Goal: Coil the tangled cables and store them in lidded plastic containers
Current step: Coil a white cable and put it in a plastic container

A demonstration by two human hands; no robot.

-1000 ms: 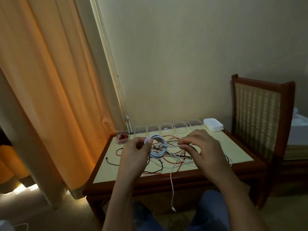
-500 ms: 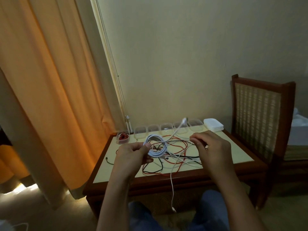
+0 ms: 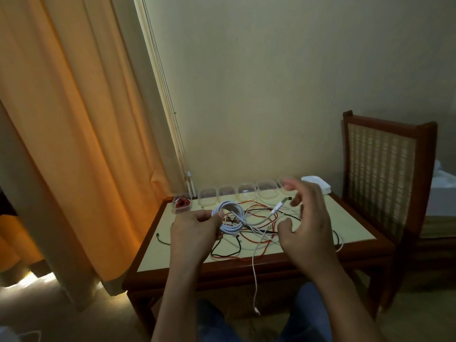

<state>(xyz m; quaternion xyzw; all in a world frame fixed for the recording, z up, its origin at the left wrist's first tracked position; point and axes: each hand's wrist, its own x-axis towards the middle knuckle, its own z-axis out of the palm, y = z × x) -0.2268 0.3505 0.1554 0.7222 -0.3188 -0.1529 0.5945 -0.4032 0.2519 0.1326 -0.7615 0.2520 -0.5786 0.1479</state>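
One white cable coil (image 3: 231,228) pinched between left hand (image 3: 195,230) fingers; right hand (image 3: 308,228) fingers spread beside its plug (image 3: 278,206).

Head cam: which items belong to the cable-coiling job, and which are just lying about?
Job:
white cable coil, gripped by the left hand
right hand
tangled cables
row of clear containers
container with a red cable
stack of white lids

Lying about:
chair
curtain
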